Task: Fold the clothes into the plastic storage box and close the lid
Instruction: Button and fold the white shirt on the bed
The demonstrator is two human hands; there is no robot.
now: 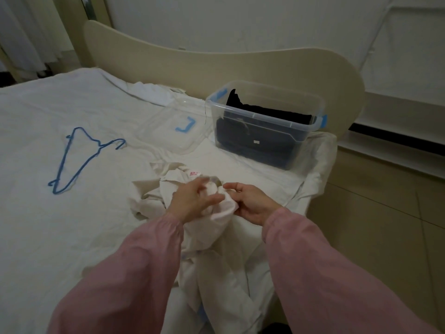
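The cream garment (216,237) is lying crumpled on the bed (60,237) near its right edge. The left hand (192,201) and right hand (250,203) are both pinching one bunched part of it. Beyond, the clear storage box (262,115) is standing open near the headboard (216,66), holding dark folded clothes (272,110). Its lid (173,131) is lying just left of it. Blue hangers (98,144) are resting well to the left on open sheet.
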